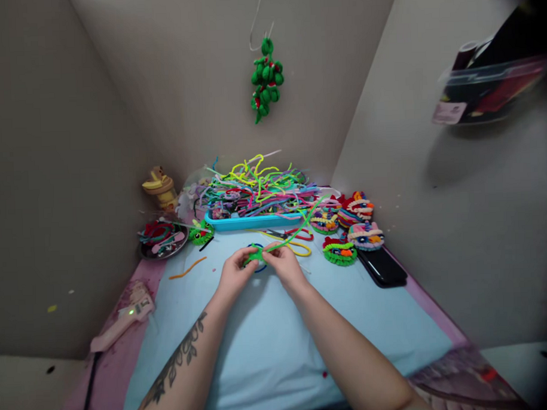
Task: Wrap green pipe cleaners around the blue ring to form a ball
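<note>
Vividly green, the long, slender strand [296, 231]

Craft wkspc: pipe clnrs [260, 192], scissors [301, 235]

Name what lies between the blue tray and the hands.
In the head view, scissors with red and yellow handles; a green strand also crosses there.

Plain grey walls [183, 82] on three sides, pink worktop [110, 384], pale blue cloth [260, 349] over it, soft dim light
</note>
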A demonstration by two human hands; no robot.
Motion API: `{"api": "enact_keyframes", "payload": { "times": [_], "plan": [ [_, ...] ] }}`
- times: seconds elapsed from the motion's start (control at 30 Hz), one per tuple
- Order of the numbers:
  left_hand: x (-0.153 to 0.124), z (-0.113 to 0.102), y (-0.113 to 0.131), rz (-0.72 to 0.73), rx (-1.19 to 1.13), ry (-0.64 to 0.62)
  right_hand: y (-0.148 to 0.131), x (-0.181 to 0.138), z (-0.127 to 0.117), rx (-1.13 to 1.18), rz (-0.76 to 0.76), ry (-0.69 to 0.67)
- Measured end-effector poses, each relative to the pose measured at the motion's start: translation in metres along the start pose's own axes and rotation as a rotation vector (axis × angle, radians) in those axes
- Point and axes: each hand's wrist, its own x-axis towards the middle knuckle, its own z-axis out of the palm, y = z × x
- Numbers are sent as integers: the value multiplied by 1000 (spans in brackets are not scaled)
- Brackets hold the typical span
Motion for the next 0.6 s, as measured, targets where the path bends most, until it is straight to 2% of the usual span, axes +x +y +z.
{"api": "enact_keyframes", "payload": {
  "times": [0.23,0.4,0.6],
  "plan": [
    [-1,2,-1,44,68,35,-2,-3,4,79,39,0],
    [-1,2,1,80,124,81,0,-4,6,49,17,-11],
    [-2,2,3,55,143,133,-5,-7,7,10,-14,-57]
  ]
}}
